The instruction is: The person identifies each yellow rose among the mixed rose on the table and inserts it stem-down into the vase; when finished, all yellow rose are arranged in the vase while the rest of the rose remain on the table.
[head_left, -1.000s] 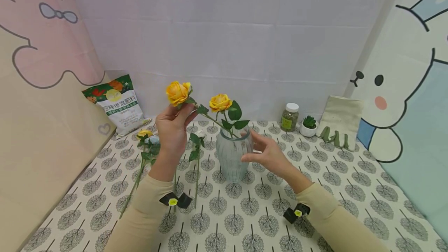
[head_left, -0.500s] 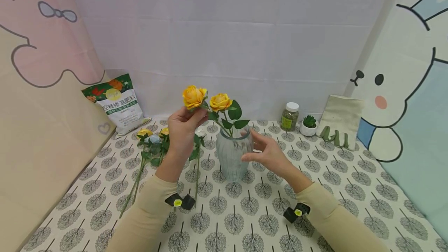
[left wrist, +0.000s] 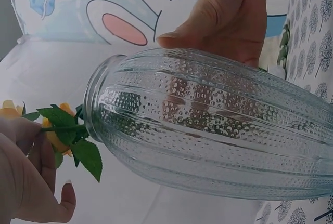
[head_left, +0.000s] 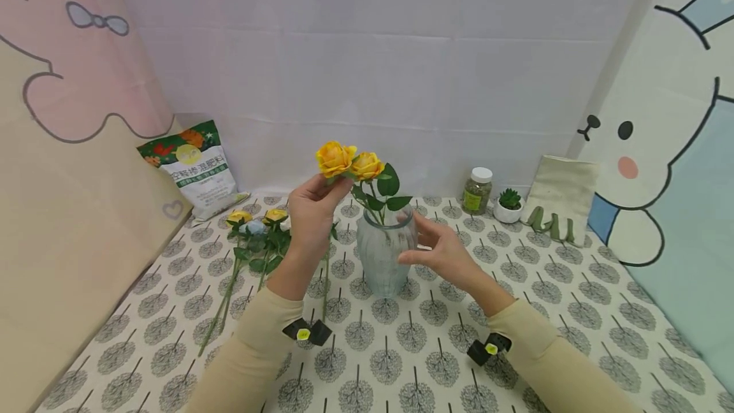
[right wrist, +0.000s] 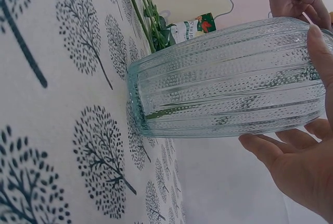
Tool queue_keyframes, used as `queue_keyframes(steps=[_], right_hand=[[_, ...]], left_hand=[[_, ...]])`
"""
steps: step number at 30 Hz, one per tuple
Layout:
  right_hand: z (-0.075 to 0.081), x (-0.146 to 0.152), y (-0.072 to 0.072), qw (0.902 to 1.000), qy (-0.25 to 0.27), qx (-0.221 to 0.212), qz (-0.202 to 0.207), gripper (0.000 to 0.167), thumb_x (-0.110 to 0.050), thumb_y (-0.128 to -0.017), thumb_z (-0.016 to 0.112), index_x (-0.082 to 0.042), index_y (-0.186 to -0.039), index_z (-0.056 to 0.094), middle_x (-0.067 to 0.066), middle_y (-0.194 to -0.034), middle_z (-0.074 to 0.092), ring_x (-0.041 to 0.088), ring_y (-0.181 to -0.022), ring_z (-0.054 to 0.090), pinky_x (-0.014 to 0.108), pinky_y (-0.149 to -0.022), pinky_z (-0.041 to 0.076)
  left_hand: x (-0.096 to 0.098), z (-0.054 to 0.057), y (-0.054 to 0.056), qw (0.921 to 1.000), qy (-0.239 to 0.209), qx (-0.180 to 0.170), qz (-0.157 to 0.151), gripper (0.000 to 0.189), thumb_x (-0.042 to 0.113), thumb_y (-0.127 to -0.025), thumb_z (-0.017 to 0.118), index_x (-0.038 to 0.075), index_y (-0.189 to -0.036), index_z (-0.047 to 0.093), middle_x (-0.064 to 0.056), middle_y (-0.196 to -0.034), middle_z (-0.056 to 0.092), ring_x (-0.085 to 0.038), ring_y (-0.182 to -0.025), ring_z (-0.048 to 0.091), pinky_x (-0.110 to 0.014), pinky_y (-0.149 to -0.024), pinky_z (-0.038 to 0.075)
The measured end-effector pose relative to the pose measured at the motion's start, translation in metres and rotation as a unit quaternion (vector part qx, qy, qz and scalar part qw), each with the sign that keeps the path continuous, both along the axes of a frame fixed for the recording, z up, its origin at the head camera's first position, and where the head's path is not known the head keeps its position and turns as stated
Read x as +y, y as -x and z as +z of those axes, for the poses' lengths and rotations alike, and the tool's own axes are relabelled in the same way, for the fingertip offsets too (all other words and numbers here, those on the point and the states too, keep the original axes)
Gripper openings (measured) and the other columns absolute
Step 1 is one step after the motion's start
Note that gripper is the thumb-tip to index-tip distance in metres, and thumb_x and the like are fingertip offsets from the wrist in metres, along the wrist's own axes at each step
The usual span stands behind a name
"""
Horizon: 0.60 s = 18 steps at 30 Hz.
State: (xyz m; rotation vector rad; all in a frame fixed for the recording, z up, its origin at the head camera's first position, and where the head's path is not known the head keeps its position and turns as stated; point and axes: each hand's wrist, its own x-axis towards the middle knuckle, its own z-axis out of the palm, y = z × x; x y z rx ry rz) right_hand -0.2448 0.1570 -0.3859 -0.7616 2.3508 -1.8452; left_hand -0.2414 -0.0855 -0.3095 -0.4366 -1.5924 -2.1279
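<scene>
My left hand [head_left: 311, 215] pinches a yellow rose [head_left: 335, 158] just below its bloom, at the upper left of the vase mouth. In the left wrist view, its green stem [left wrist: 63, 128] runs between the fingers toward the rim. A second yellow rose [head_left: 367, 166] stands in the ribbed, clear glass vase [head_left: 385, 263], its leaves above the rim. My right hand [head_left: 444, 253] holds the vase from the right, thumb in front and fingers behind. Upright on the cloth, the vase shows a green stem [right wrist: 169, 112] inside near its base in the right wrist view.
Several roses with yellow, blue and white blooms lie left, including a blue rose [head_left: 253, 227]. Behind them leans a fertilizer bag [head_left: 201, 171]. At the back right are a lidded jar [head_left: 476, 193], a potted succulent [head_left: 508, 206] and gardening gloves [head_left: 559, 199]. A patterned tablecloth [head_left: 413, 343] lies underneath.
My left hand has moved right with the yellow rose, bringing its bloom beside the second rose as the stem goes deeper into the vase. The right hand stays on the vase.
</scene>
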Motion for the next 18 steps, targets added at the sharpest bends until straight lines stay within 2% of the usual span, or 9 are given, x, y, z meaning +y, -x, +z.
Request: queue_keyframes(steps=[5,9,15,18], right_hand=[[0.001,0.002,-0.002,0.9999,0.002,-0.013,-0.003,0.1,-0.021,-0.08,0.086,-0.007,-0.158,0.025,0.014,-0.155,0.04,0.034,-0.13,0.053,0.04,-0.099,0.051],[0.001,0.003,-0.003,0.9998,0.0,-0.017,-0.004,0.101,-0.022,-0.08,0.086,-0.005,-0.158,0.024,0.016,-0.156,0.038,0.034,-0.131,0.052,0.04,-0.099,0.051],[0.0,0.003,-0.001,1.0,0.004,-0.006,0.003,0.098,-0.023,-0.081,0.086,-0.007,-0.158,0.027,0.012,-0.155,0.041,0.034,-0.13,0.053,0.04,-0.099,0.051],[0.001,0.001,-0.001,0.9999,0.009,0.0,0.01,0.095,-0.022,-0.081,0.086,-0.011,-0.157,0.03,0.009,-0.154,0.044,0.033,-0.129,0.054,0.04,-0.098,0.052]], left_hand=[[0.004,0.002,0.0,1.0,0.008,-0.002,0.003,0.032,0.0,-0.089,0.075,-0.006,-0.119,0.069,-0.01,-0.108,0.074,-0.023,-0.108,0.068,-0.037,-0.101,0.051],[0.005,0.002,0.001,0.9999,-0.002,-0.01,-0.003,0.03,-0.002,-0.088,0.075,-0.007,-0.117,0.069,-0.008,-0.106,0.075,-0.022,-0.106,0.069,-0.038,-0.101,0.051],[0.01,-0.001,0.002,0.9999,0.007,-0.008,-0.012,0.026,-0.001,-0.088,0.075,-0.008,-0.112,0.071,0.0,-0.083,0.076,-0.016,-0.079,0.071,-0.039,-0.092,0.056],[0.012,-0.005,0.003,0.9997,0.02,-0.011,-0.012,0.025,-0.001,-0.087,0.076,-0.009,-0.111,0.071,0.001,-0.082,0.076,-0.015,-0.08,0.071,-0.038,-0.09,0.057]])
